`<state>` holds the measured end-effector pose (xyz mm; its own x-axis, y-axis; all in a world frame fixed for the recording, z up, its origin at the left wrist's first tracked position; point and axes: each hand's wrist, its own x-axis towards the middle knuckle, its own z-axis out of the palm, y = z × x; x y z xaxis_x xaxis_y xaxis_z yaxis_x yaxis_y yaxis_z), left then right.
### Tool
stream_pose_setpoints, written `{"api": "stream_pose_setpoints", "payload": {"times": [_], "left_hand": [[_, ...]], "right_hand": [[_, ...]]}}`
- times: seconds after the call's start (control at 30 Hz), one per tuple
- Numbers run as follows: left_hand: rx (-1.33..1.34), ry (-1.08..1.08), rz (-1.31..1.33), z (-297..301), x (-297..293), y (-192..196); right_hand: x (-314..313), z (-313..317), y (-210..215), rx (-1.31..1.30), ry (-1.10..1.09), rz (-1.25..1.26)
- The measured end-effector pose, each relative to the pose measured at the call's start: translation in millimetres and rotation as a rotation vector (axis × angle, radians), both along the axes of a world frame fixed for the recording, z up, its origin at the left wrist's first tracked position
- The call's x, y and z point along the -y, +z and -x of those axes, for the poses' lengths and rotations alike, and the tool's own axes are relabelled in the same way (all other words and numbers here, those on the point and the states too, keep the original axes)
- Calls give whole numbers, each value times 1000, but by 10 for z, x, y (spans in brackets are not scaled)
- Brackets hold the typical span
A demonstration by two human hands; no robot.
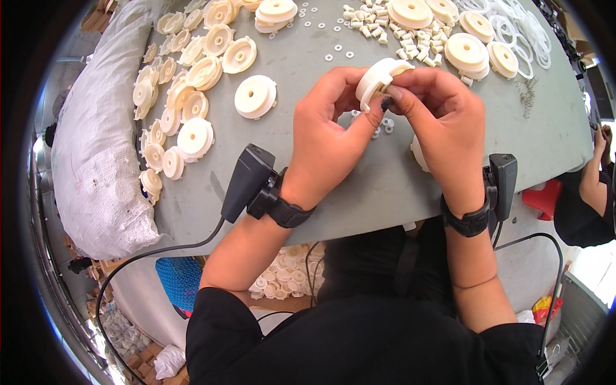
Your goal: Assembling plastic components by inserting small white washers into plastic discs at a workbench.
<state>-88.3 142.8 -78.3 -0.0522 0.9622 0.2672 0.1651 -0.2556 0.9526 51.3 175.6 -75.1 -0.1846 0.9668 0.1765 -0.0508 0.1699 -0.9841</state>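
Above the grey table (276,167), both of my hands hold one cream plastic disc-shaped part (384,76), tilted on its edge with tabs on its rim. My left hand (330,128) grips its left side between thumb and fingers; the thumb tip looks dark. On the other side my right hand (446,119) pinches it, the thumb close to the left thumb. Whatever lies between the two thumbs is hidden. Small white washers (388,122) lie on the table just below the thumbs. A pale disc (418,154) is partly covered by my right wrist.
Many cream discs spread over the left side, one (255,97) lying apart. Small cream cylinders (410,48), clear plastic rings (507,32) and thin metal springs (527,96) sit at the far right. A white woven sack (96,154) borders the left edge. Another person's arm (597,173) shows at right.
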Motion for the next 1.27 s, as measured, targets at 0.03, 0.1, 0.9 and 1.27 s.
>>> {"api": "stream_pose_setpoints", "payload": {"times": [0.03, 0.1, 0.9, 1.27], "left_hand": [[-8, -1, 3, -26, -12, -7], [15, -3, -52, 20, -11, -48], [396, -116, 141, 469, -189, 9], [868, -691, 210, 480, -159, 10]], "right_hand": [[-7, -13, -11, 0, -32, -27], [10, 38, 11, 29, -53, -56], [-79, -152, 68, 870, 258, -320], [-5, -229, 296, 111, 299, 161]]}}
